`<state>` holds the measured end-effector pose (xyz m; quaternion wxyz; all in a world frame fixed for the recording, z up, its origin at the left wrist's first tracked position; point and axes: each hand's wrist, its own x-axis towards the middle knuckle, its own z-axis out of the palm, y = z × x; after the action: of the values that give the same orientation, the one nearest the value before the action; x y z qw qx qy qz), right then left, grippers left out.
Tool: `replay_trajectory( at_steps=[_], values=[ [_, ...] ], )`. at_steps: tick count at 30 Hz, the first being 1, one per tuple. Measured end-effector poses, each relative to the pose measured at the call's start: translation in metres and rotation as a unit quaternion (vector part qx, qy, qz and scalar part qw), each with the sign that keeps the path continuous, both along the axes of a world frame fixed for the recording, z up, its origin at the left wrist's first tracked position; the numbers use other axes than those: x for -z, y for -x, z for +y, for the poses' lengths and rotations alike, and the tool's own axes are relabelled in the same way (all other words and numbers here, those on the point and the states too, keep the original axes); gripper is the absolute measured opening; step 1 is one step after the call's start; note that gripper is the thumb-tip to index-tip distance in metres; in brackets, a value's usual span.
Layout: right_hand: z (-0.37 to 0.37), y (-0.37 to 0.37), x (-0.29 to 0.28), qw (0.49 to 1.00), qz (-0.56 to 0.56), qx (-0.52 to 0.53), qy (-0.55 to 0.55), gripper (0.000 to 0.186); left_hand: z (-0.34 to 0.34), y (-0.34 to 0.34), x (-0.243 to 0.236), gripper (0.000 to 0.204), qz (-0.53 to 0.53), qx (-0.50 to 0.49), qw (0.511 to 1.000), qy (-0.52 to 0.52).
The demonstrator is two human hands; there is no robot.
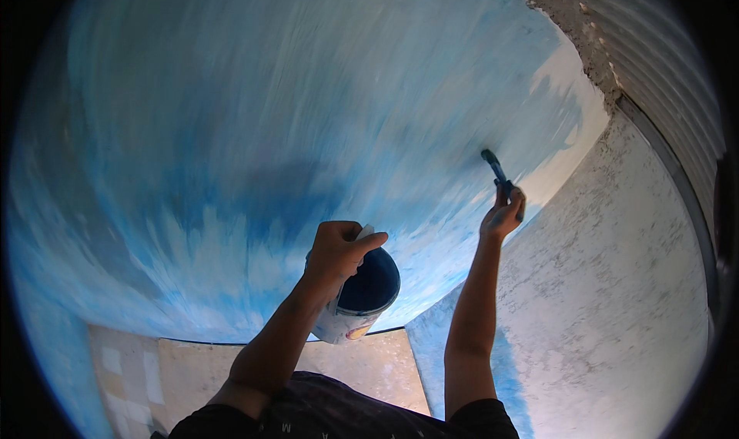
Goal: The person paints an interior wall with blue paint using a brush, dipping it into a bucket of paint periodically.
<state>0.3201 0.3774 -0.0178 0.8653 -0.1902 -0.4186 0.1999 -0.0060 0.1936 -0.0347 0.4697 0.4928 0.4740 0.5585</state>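
Note:
My left hand (pixel 337 250) is closed on the upper edge of a white paint bucket (pixel 337 327), where a pale strip, perhaps its handle, shows by the thumb. The inside of the bucket is dark, so how much paint it holds cannot be made out. Up and to the right, my right hand (pixel 504 214) grips a paintbrush (pixel 499 171) by its handle. The dark bristles point up and left at the painted wall (pixel 400 131), and they look to be on its surface or very close. Streaks of blue, grey and white cover this wall.
A mottled grey-white wall (pixel 608 285) meets the painted one at the right, with a blue patch (pixel 512 385) low down. Rough, broken plaster (pixel 577 38) edges the painted wall under corrugated sheeting (pixel 654 46). Tan floor (pixel 392 362) shows below the bucket.

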Motion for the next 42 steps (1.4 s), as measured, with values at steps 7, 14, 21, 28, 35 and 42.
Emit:
replay_trajectory(
  at_steps=[7,14,21,28,35,42],
  values=[
    [0.004,0.004,0.173,0.982,0.01,0.014,0.186,0.019,0.008,-0.006,0.004,0.032,0.007,0.022,1.0,0.003],
    [0.027,-0.054,0.095,0.95,-0.156,0.071,0.259,0.017,0.012,-0.024,0.0,0.028,-0.014,0.059,0.998,0.019],
    [0.023,-0.045,-0.013,0.999,0.024,0.034,0.023,0.027,0.003,-0.004,-0.002,0.028,-0.014,0.028,0.999,0.033],
    [0.028,-0.007,0.198,0.972,0.147,0.002,0.181,0.029,0.007,-0.005,0.001,0.031,-0.038,0.025,0.998,0.036],
    [0.026,-0.009,0.253,0.937,-0.029,-0.09,0.337,0.017,0.009,-0.015,-0.002,0.03,-0.031,0.007,0.998,0.052],
    [0.031,-0.039,0.094,0.98,0.153,-0.061,0.113,0.021,0.005,-0.014,-0.002,0.032,-0.016,-0.044,0.994,0.095]
  ],
)
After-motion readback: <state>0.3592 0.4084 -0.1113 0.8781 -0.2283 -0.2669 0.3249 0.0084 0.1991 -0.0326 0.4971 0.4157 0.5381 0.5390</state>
